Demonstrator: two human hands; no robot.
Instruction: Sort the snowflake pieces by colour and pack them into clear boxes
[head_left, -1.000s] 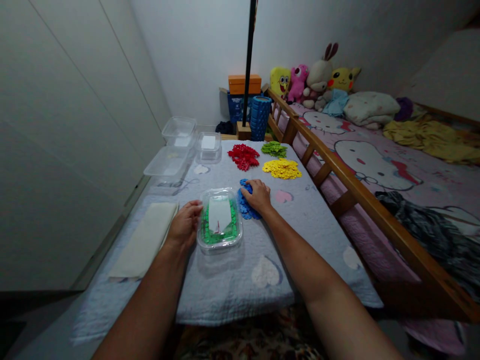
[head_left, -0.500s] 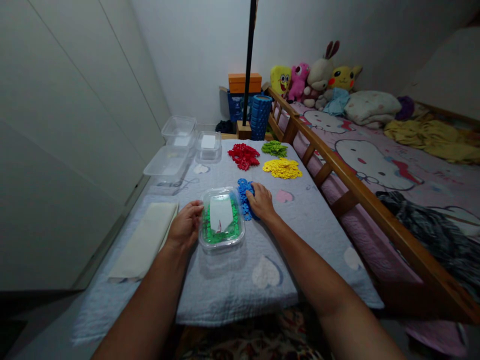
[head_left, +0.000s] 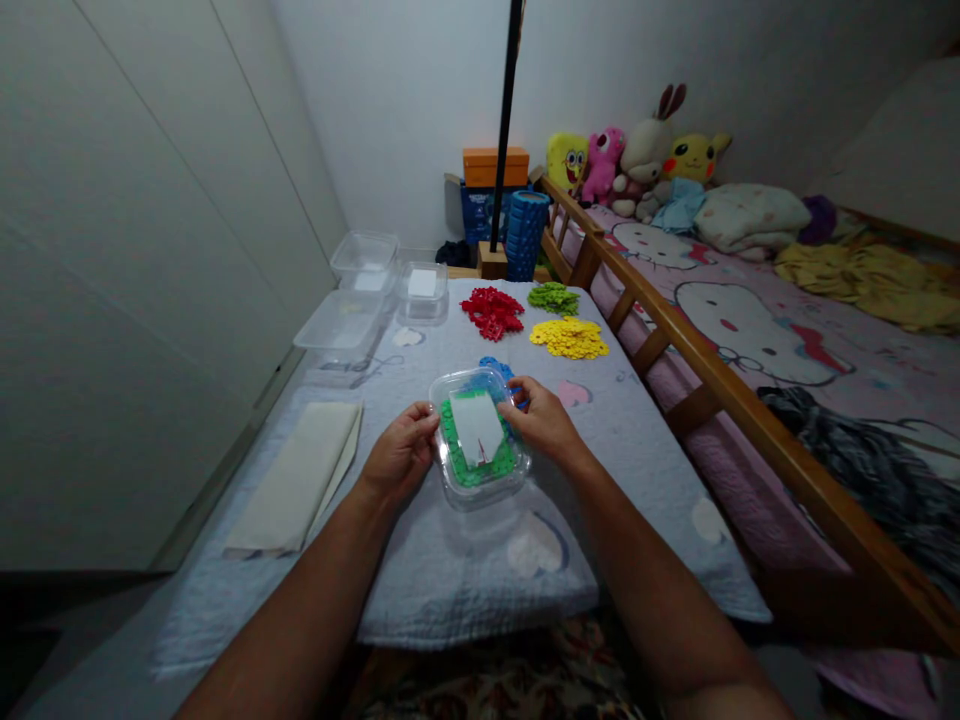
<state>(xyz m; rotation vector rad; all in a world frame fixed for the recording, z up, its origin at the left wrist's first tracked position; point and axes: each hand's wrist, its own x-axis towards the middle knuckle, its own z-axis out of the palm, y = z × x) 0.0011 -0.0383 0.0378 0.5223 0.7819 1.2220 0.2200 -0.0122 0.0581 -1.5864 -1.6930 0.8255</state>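
Between my two hands is a clear plastic container with a lid, green flower-shaped pieces inside and a white paper label on top. My left hand pinches its left edge, thumb on top. At the upper right edge, my right hand holds it with bent fingers. The container is slightly turned, and whether it touches the cloth I cannot tell. Just behind it lie blue flower-shaped pieces, partly hidden by the container and my right hand.
Piles of red pieces, yellow pieces and light green pieces lie farther back. Clear containers stand at the back left, a folded beige cloth at left. A wooden bed rail borders the right side.
The container has shifted right and turned slightly, with my left hand on it. My right hand has left the blue pieces and taken the container's right edge.
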